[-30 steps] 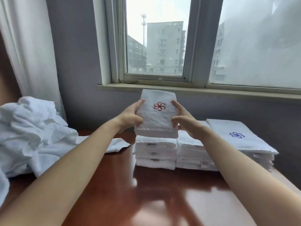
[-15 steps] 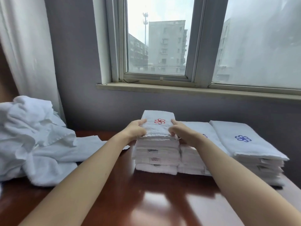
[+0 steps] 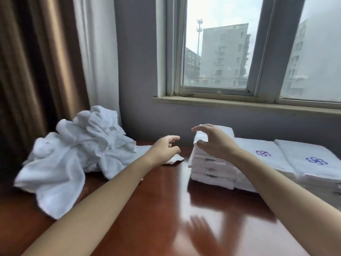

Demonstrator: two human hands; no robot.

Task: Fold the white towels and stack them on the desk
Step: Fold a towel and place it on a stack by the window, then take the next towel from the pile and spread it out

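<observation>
Hands of a person reach out over a glossy reddish-brown desk (image 3: 147, 209). The left hand (image 3: 165, 151) holds nothing; its fingers (image 3: 173, 138) are loosely curled with a gap between thumb and forefinger. Just under those fingertips lies the flat corner of a loose towel (image 3: 175, 160), which runs away to the left of them into a crumpled pile of white towels (image 3: 77, 154) heaped on the desk.

The right hand (image 3: 215, 143) also holds nothing, with its fingers (image 3: 200, 128) spread apart and gently arched. Directly behind and below these fingers stands a stack of folded white towels (image 3: 210, 169), several layers high, with small labels showing on the folded edges. Whether the fingertips touch the top towel cannot be told, as the hand is slightly blurred.

To the right of the right hand's fingers, beyond the wrist, two more folded stacks sit side by side, the second stack (image 3: 262, 154) touching the first and the third stack (image 3: 315, 161) beside it, each with a blue flower emblem on top. Beyond all the fingers are a grey wall, a window (image 3: 215, 52) and, far left, a brown curtain (image 3: 36, 61).
</observation>
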